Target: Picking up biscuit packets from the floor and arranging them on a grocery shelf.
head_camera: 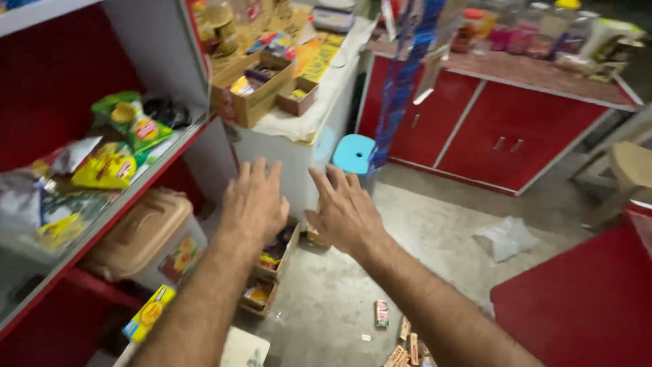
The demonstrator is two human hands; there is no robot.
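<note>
My left hand [254, 202] and my right hand [343, 212] are both stretched out in front of me, palms down, fingers spread, holding nothing. They hover side by side above small open cardboard boxes [275, 261] of packets standing on the concrete floor beside a white chest [299, 160]. Neither hand touches anything. The left hand is nearest the shelf [153, 166] edge; the right hand is over the floor near the boxes.
A red and white shelf on the left holds yellow-green snack bags [112, 163] and a tan lidded tub [139, 234]. A blue stool [353, 153], red cabinets [502, 129] with jars, a white bag [506, 236] and small packets [382, 312] on the floor lie ahead.
</note>
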